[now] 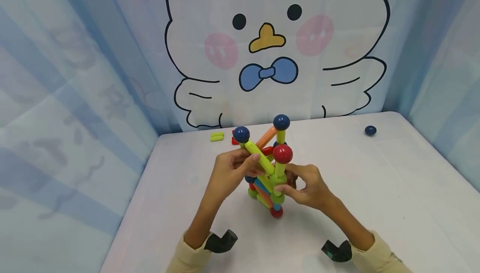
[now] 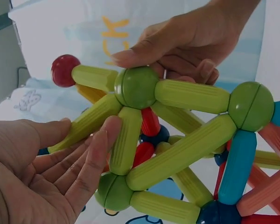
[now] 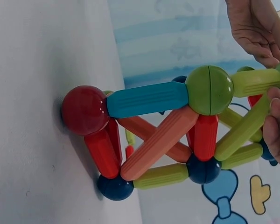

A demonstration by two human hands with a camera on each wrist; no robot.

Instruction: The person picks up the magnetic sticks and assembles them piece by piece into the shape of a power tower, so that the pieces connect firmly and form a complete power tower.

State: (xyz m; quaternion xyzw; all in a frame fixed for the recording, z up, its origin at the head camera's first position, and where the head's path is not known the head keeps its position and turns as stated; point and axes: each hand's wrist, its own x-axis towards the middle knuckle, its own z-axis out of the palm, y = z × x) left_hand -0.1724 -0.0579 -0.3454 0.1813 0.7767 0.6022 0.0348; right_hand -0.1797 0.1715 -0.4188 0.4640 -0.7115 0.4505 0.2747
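A tower of colored building rods and balls (image 1: 277, 198) stands on the table between both hands, with a red ball (image 3: 86, 110) at its foot. My left hand (image 1: 226, 175) pinches a yellow-green rod (image 2: 86, 122) between thumb and fingers. One end of that rod meets a green ball (image 2: 137, 87); at its other end, in the head view, is a dark blue ball (image 1: 241, 134). From the right side, my right hand (image 1: 311, 187) grips the tower at the green ball, its thumb against it. Another red ball (image 1: 283, 154) tops a short rod above this grip.
Two loose yellow-green rods (image 1: 216, 136) lie near the table's back edge. Small red pieces (image 1: 234, 141) sit beside them, partly hidden by the tower. A loose dark blue ball (image 1: 370, 130) rests at the back right. A patterned curtain (image 1: 345, 35) hangs behind the table.
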